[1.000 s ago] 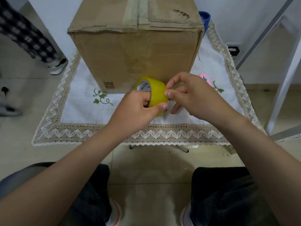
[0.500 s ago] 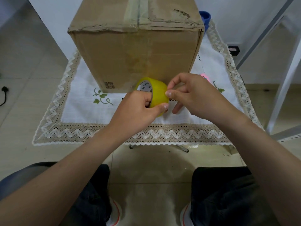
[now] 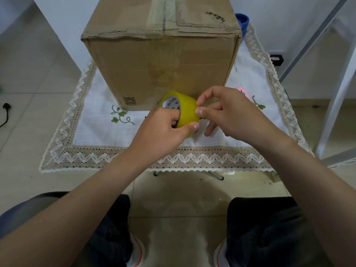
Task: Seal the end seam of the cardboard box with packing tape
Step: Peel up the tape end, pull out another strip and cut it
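Note:
A large cardboard box [image 3: 159, 62] stands on the cloth-covered table, its top seam carrying clear tape [image 3: 163, 18]. In front of its lower face I hold a yellow roll of packing tape [image 3: 187, 109]. My left hand [image 3: 163, 133] grips the roll, fingers through the core and thumb on the outer face. My right hand [image 3: 231, 114] pinches at the roll's outer surface with thumb and forefinger. Whether a tape end is lifted is too small to tell.
A white tablecloth with a lace border [image 3: 154, 157] covers the small table. A blue object [image 3: 243, 19] sits behind the box, and a pink item [image 3: 243, 91] lies right of my right hand. A white frame [image 3: 335, 89] stands at right. A black cable [image 3: 5, 114] lies on the floor at left.
A person in checked trousers at the far left has left the view. My hands and the roll have barely shifted; the right fingers keep picking at the roll's surface.

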`<move>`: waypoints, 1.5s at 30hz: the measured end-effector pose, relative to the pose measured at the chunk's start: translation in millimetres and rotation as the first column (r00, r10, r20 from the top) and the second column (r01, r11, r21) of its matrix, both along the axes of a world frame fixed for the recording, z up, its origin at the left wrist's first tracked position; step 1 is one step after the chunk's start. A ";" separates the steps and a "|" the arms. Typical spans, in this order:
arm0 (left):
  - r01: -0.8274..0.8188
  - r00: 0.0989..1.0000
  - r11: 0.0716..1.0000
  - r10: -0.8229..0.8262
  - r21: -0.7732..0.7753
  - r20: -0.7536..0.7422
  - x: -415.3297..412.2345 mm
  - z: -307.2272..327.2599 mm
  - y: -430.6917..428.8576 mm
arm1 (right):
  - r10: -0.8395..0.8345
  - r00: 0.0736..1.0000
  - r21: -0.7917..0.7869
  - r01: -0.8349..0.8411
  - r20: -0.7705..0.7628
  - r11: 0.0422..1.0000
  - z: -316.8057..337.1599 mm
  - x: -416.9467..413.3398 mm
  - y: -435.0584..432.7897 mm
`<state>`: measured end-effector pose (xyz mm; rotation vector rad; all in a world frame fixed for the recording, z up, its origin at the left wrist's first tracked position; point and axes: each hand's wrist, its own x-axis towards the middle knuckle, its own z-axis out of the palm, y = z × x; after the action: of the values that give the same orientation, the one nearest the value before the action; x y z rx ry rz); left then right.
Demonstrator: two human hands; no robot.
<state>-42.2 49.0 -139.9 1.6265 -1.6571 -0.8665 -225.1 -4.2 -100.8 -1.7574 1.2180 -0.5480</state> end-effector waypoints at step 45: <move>-0.029 0.999 1.000 0.029 0.000 0.030 -6.4 0.4 4.6 | 0.047 0.998 0.020 -0.046 -0.049 0.999 -8.5 -7.5 -5.9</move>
<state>-48.6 53.7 -139.5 1.6675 -1.6499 -0.8311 -232.6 -10.1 -109.2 -1.7883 1.2100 -0.4671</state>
